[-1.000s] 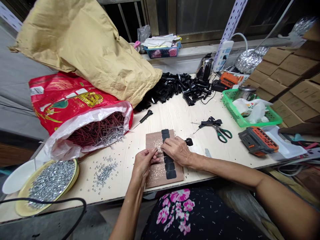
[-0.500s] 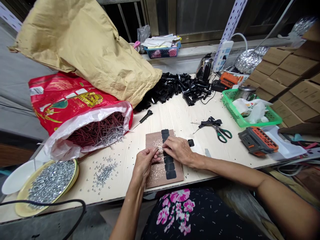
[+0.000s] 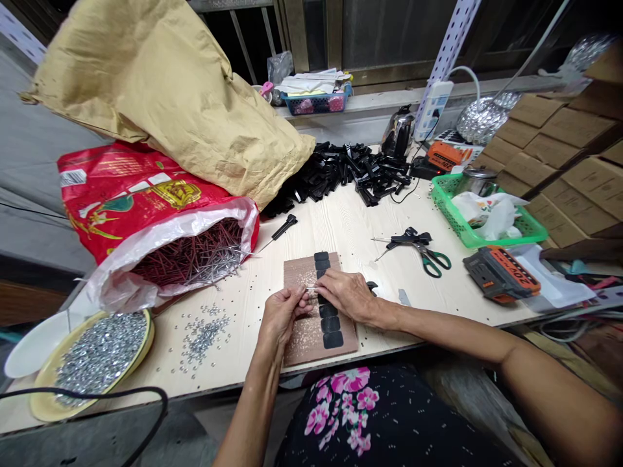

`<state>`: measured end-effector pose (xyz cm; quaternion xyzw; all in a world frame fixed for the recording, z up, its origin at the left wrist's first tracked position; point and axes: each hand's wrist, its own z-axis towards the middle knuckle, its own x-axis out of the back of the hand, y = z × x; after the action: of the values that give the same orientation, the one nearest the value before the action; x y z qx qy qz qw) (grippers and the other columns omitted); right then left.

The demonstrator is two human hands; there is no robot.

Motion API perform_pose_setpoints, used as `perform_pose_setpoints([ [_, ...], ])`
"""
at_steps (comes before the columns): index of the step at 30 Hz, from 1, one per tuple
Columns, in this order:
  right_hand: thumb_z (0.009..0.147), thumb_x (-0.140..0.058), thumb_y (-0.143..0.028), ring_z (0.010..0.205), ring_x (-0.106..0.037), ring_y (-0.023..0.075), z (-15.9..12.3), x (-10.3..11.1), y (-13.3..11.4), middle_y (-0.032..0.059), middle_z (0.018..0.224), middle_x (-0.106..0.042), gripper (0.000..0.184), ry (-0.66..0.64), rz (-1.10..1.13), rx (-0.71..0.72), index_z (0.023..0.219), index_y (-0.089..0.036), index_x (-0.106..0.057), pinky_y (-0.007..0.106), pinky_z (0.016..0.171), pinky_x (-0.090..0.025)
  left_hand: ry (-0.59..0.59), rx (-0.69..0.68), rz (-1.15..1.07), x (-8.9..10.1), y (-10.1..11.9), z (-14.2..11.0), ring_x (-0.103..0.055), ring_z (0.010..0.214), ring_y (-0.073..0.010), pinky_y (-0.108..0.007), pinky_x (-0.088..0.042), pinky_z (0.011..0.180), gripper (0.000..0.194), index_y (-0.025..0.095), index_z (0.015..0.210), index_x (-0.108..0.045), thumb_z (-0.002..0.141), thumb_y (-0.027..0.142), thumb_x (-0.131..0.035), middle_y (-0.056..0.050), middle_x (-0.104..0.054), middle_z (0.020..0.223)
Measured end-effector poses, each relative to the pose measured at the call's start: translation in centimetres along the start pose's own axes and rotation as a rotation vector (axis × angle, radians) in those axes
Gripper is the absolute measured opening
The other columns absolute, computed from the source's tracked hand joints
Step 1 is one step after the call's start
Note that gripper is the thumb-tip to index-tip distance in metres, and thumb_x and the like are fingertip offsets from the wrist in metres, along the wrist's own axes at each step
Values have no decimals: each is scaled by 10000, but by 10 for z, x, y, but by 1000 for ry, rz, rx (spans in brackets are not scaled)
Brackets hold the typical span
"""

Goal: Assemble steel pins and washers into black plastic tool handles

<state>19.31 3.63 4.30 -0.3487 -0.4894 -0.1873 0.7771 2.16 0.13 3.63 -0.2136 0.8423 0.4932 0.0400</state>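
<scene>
Over a brown board (image 3: 298,340), my left hand (image 3: 286,308) and my right hand (image 3: 346,293) meet with fingertips pinched. Between them shows a short length of thin silvery metal pin (image 3: 310,288), which both hands grip; its ends are hidden by the fingers. A column of black rounded-square pads (image 3: 333,340) runs down the board, partly under my right hand. Behind the right knuckles a small black piece (image 3: 372,286) shows in part. Pale specks cover the board's left half.
Left are a red bag of metal pins (image 3: 189,256), small silvery pieces (image 3: 200,337) and a yellow bowl (image 3: 148,334) of them. Black plastic parts (image 3: 360,168) pile up behind. On the right lie green-handled scissors (image 3: 433,261), a battery pack (image 3: 501,275) and a green basket (image 3: 440,194).
Both hands stay nearly in place, the right shifting very slightly. The black piece behind my right knuckles sits a little lower and shows less of its face.
</scene>
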Motion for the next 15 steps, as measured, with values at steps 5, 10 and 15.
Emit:
perform_pose_setpoints([
  [5, 963, -400, -276, 799, -556, 128, 0, -1, 1, 38, 891, -594, 226, 9, 13, 17, 952, -181, -605, 224, 640, -371, -10, -12, 28, -2, 1, -3, -600, 434, -98, -176, -523, 484, 410, 83, 645, -629, 508, 409, -837, 8, -596, 506],
  [10, 951, -435, -291, 781, -559, 121, 3, 3, 3, 30, 901, -606, 201, -32, 139, -49, 957, -184, -604, 210, 613, -370, -24, -52, 47, -2, 1, -5, -606, 455, -97, -173, -504, 485, 402, 88, 701, -636, 519, 388, -832, 17, -602, 529],
  [15, 967, -405, -295, 715, -545, 115, 5, 7, -3, 18, 836, -609, 228, -81, 173, -51, 925, -183, -599, 212, 580, -356, 13, -84, 82, -3, 1, -5, -580, 424, -93, -183, -472, 452, 409, 94, 678, -616, 524, 416, -817, 22, -582, 516],
])
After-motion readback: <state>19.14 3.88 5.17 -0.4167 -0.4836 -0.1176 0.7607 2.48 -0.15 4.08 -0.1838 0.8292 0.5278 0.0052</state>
